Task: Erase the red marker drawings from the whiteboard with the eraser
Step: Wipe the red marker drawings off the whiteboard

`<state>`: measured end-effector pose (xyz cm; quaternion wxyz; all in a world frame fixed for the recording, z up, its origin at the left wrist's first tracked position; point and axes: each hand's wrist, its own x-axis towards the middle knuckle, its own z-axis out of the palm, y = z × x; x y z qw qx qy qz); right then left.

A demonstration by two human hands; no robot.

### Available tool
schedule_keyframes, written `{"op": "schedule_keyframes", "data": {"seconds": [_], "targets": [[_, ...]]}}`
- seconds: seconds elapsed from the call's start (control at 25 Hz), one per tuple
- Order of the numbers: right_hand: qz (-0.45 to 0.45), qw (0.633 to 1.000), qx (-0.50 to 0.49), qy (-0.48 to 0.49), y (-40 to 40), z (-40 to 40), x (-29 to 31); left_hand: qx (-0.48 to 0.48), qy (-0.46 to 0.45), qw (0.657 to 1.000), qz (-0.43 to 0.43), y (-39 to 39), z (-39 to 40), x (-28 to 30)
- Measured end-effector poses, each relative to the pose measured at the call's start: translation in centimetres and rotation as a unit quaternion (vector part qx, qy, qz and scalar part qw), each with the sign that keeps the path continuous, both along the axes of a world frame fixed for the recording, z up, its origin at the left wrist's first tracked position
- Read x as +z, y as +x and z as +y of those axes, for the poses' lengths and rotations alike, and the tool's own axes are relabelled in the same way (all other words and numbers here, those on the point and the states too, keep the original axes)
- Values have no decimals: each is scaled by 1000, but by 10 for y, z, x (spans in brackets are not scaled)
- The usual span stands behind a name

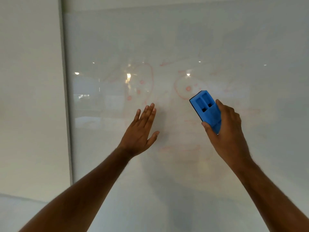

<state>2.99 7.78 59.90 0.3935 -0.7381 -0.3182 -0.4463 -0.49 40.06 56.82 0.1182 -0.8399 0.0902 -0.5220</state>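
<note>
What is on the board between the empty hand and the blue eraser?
In the head view, only whiteboard lies between the left hand and the eraser: no object, just pale red marker drawings, with a faint stroke.

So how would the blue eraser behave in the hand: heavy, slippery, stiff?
The eraser looks like moulded foam with hollow slots, so probably light. Its matte surface likely resists slipping in the right hand. Its crisp block edges suggest it stays fairly stiff when pressed to the whiteboard.
</note>
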Motion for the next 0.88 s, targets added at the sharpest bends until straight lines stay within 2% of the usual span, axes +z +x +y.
{"op": "schedule_keyframes", "data": {"seconds": [0.32,0.56,0.72,0.88], "targets": [[-100,995,-17,-15,8,87,54,11,16,998,-55,-22,122,62],[-141,988,-49,-34,8,139,81,37,-47,992,-109,-30,218,117],[-149,986,-64,-36,5,169,97,22,-84,989,-118,-28,249,136],[-180,978,-96,-50,0,199,119,-32,-106,985,-135,-18,261,160]]}}
